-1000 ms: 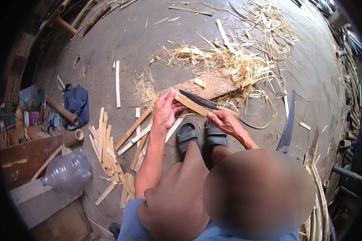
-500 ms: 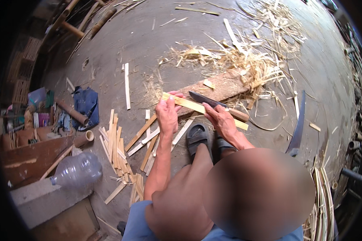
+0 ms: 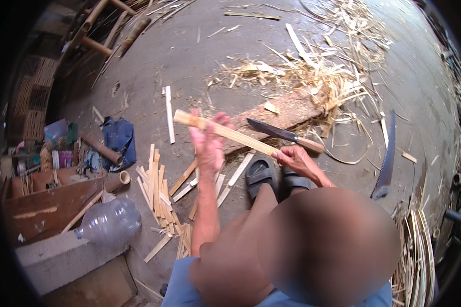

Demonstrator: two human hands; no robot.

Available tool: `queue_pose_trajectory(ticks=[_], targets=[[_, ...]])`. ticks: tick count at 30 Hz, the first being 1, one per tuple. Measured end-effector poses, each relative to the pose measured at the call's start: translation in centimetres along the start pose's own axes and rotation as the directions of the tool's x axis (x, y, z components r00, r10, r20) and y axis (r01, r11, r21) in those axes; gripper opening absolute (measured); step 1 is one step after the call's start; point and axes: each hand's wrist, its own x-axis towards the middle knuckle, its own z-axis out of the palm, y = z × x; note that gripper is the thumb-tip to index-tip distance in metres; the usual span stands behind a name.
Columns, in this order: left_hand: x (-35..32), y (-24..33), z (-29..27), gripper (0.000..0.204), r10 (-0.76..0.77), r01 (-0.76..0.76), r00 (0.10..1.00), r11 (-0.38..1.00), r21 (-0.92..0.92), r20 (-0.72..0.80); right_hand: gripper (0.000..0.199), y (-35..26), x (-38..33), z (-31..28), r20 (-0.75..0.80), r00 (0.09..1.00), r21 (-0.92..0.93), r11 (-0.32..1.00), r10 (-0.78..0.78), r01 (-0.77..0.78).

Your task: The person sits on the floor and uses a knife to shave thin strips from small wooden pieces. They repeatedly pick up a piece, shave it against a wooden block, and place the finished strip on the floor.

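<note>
Head view — a person sits over a grey concrete floor (image 3: 153,61). The left hand (image 3: 208,146) is raised, fingers loosely spread against a pale bamboo slat (image 3: 225,132); whether it actually clamps the slat cannot be told. The slat runs slantwise from upper left down to the right hand (image 3: 296,159), which is closed around its lower end and also around the wooden handle of a dark-bladed knife (image 3: 284,135). The knife lies just above the slat, point toward the left.

Beneath them a reddish plank (image 3: 287,113) rests on the floor amid straw-coloured shavings (image 3: 312,77). Black sandals (image 3: 271,176) sit below the hands. Split bamboo strips (image 3: 159,192) lie heaped at left — near a clear plastic bottle (image 3: 110,221). A curved saw (image 3: 385,158) lies well apart at right.
</note>
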Motion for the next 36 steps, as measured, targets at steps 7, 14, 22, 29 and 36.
queue_pose_trajectory(ticks=[7, 14, 22, 29, 36], targets=[[1.1, -3.3, -5.8, 0.029, -0.391, 0.434, 0.889, 0.886, 0.163, -0.239, 0.042, 4.3, 0.5, -0.3, -0.380, 0.811, -0.762, 0.648, -0.445, -0.002], [2.7, 2.3, -6.8, 0.025, -0.697, 0.580, 0.715, 0.635, 0.510, 0.055, 0.039, 9.8, 1.0, -3.9, -0.250, 0.912, -0.697, 0.714, -0.326, 0.064], [-1.1, -1.2, -6.5, 0.024, -0.853, 0.696, 0.521, 0.450, 0.560, 0.037, 0.029, 3.9, -3.0, 0.8, -0.029, 0.938, -0.527, 0.803, -0.344, 0.278], [-0.2, -1.6, -5.0, 0.022, -0.855, 0.666, 0.519, 0.418, 0.618, 0.018, 0.031, 6.8, 0.0, 0.7, -0.122, 0.956, -0.570, 0.807, -0.266, 0.151], [-0.6, -1.3, -5.2, 0.022, -0.851, 0.688, 0.525, 0.436, 0.581, 0.016, 0.034, 3.5, -1.1, 0.5, -0.093, 0.992, -0.434, 0.900, -0.090, 0.040]])
